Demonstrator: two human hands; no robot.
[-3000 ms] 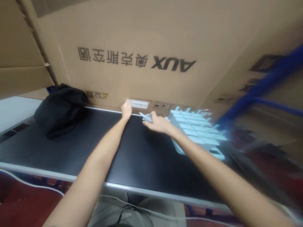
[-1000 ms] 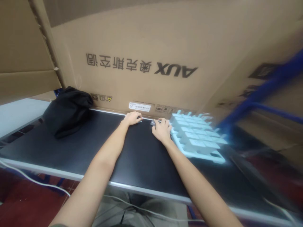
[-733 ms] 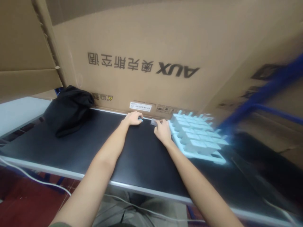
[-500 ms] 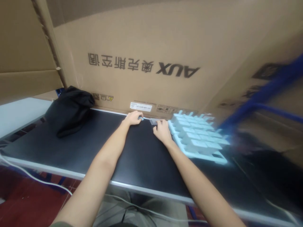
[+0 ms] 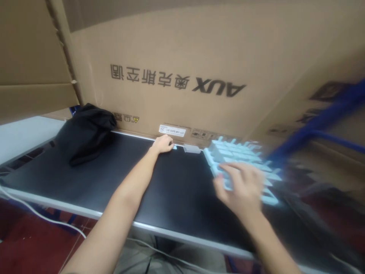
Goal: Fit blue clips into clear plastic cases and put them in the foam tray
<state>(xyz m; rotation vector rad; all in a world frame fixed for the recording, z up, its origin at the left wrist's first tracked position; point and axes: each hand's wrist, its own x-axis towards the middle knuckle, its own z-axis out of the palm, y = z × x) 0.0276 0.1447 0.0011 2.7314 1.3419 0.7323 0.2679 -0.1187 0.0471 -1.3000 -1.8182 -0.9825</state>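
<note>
My left hand rests at the back edge of the table with its fingers curled in. A small light-blue piece shows at the fingertips, and the fingers seem closed on it. Just to its right, a flat grey translucent piece lies by the back edge. My right hand, blurred by motion, is over the near-left part of a light-blue rack with rows of blocks and upright prongs. Thumb and fingers are apart there, with nothing visible between them. The hand hides part of the rack.
A large cardboard box stands along the back of the black tabletop. Black cloth is heaped at the left. Blue metal bars rise at the right. A white cable hangs below the front edge.
My right hand has moved right and nearer, from the grey piece to over the rack, leaving the grey piece lying at the back edge. My left hand has stayed nearly in place.
</note>
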